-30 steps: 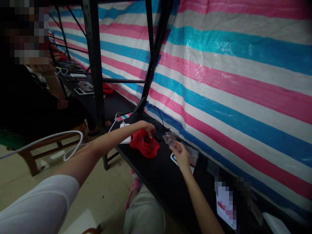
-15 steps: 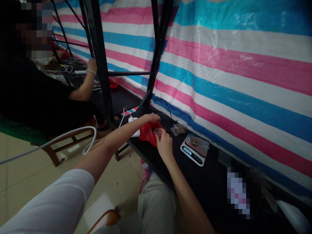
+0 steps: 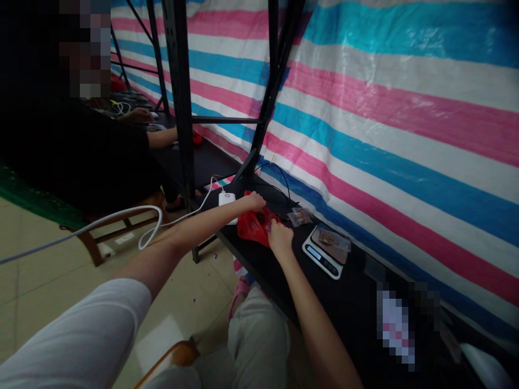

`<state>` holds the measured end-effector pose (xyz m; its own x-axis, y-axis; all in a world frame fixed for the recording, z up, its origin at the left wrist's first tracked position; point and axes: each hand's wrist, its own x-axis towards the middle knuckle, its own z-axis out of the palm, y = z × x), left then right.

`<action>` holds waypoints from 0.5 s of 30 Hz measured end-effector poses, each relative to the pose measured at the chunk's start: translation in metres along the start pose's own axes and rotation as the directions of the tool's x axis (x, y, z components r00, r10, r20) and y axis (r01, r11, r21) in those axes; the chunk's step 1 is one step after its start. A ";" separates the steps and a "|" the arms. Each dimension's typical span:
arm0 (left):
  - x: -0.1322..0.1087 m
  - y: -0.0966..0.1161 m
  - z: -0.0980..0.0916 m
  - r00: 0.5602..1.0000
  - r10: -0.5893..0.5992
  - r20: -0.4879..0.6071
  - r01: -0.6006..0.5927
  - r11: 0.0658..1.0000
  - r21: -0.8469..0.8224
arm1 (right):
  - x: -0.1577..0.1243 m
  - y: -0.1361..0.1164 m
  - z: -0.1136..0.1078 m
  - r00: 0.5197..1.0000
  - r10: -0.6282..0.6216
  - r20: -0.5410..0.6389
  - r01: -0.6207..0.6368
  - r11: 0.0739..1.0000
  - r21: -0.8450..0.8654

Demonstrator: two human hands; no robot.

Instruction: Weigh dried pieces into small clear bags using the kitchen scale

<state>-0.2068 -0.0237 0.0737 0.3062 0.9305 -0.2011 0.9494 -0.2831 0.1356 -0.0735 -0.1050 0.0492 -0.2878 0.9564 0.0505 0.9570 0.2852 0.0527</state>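
Note:
A red plastic bag (image 3: 252, 229) sits with its mouth open on the black table, something dark inside it. My left hand (image 3: 256, 201) is closed on the bag's far rim. At the bag's right side my right hand (image 3: 281, 237) is closed, fingers turned into the mouth. It grips a small clear cup, mostly hidden behind the fingers and red plastic. Right of the bag stands a white digital scale (image 3: 323, 265) with a lit display; a clear bag of small brown pieces (image 3: 333, 239) lies on its plate. Another such clear packet (image 3: 300, 216) lies behind.
A white power strip (image 3: 227, 199) with a cable stands left of the red bag. Black metal rack posts (image 3: 181, 108) rise beyond the left arm. A co-worker in black (image 3: 81, 156) sits at the left. A striped plastic sheet (image 3: 365, 108) hangs behind the table (image 3: 324, 308).
My right hand has turned and lowered the small clear cup into the bag, so the cup is now mostly hidden. The co-worker's raised arm has come down. The view has shifted slightly.

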 end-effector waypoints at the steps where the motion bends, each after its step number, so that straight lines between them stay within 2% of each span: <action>1: 0.001 -0.001 0.001 1.000 -0.020 0.000 0.020 1.000 -0.013 | 0.001 0.000 0.000 1.000 -0.024 -0.003 0.024 1.000 0.000; 8: 0.002 -0.012 0.006 0.997 -0.075 -0.012 0.071 0.980 -0.184 | 0.005 -0.003 0.008 0.997 -0.062 -0.040 0.064 0.997 0.037; 15: -0.005 -0.015 0.012 0.983 -0.086 -0.162 0.015 0.919 -0.395 | 0.006 -0.003 0.017 0.998 -0.035 -0.051 0.043 0.984 0.172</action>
<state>-0.2221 -0.0266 0.0609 0.2083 0.9767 -0.0522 0.8495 -0.1542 0.5045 -0.0778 -0.0993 0.0325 -0.3227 0.9413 0.0990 0.9355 0.3331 -0.1175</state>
